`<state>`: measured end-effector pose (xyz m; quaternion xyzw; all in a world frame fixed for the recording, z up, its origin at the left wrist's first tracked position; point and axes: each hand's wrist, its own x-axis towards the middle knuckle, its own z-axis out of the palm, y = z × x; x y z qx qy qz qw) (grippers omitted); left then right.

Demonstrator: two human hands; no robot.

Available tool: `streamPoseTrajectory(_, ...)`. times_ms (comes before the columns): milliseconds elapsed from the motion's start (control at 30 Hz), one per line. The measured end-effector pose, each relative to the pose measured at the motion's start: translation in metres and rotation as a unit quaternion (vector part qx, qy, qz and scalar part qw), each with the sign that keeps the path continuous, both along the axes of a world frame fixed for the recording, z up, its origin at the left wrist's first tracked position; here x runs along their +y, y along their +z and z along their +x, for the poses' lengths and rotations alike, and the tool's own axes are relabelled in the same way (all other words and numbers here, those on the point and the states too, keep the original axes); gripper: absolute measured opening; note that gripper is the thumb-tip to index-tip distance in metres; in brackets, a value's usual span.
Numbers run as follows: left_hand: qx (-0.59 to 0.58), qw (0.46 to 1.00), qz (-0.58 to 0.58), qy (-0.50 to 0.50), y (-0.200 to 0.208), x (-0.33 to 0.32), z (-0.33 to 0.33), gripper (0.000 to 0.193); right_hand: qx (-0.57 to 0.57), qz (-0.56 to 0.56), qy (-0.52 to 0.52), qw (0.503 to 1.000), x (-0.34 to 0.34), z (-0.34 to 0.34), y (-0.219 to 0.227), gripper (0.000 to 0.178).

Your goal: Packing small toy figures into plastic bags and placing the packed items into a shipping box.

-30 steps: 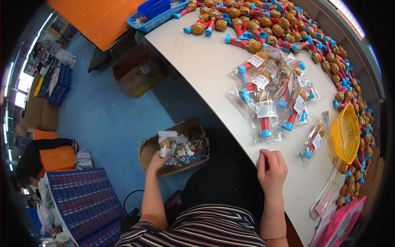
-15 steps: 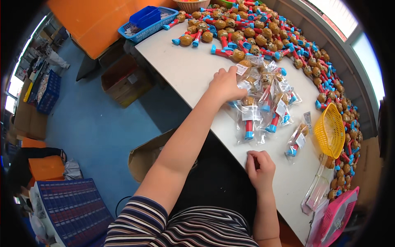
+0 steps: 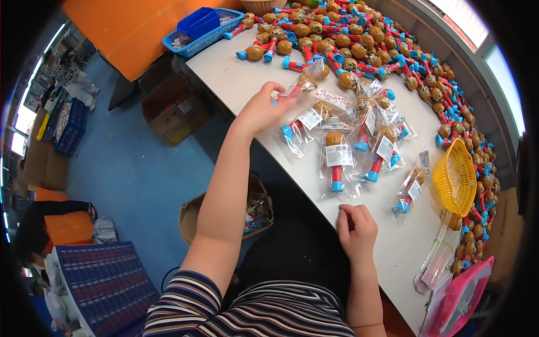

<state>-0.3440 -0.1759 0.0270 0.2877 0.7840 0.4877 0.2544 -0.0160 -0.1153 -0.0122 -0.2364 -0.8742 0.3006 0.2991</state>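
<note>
My left hand (image 3: 266, 108) is closed on a clear-bagged toy (image 3: 303, 84), raised at the near side of a pile of similar bagged toys. Each has a round brown head, a red handle and a blue end; several carry a white label. One bagged toy (image 3: 298, 124) lies just below that hand, and another bagged toy (image 3: 337, 163) lies at the pile's near end. My right hand (image 3: 357, 227) rests at the table's near edge, its fingers curled and nothing visible in them. A single bagged toy (image 3: 411, 191) lies apart, beyond my right hand.
Unbagged toys (image 3: 359, 48) are heaped along the far and right sides of the white table (image 3: 241, 84). A yellow basket (image 3: 453, 178), a pink basket (image 3: 463, 297) and a blue basket (image 3: 193, 50) stand around its edge. An open carton (image 3: 193, 222) holding small items is below.
My left hand has drawn back from the pile toward the left, bringing up one bagged toy. Another bagged toy now lies apart at the pile's left side. My right hand has stayed put.
</note>
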Motion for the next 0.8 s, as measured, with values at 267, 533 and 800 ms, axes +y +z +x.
streamPoseTrajectory(267, 0.249, 0.959, -0.131, 0.03, -0.011, 0.009, 0.069, 0.072, -0.002, -0.013, 0.005, 1.0, -0.01, 0.002, 0.001, 0.008)
streamPoseTrajectory(533, 0.027, 0.925, 0.303, 0.225, -0.073, -0.183, 0.078, 0.055, -0.013, -0.004, -0.004, 1.0, -0.026, -0.004, -0.014, 0.01)
streamPoseTrajectory(800, -0.106, 0.961, -0.084, 0.242, -0.32, -0.337, 0.118, 0.05, -0.03, 0.038, -0.02, 0.999, -0.044, -0.011, -0.026, 0.01)
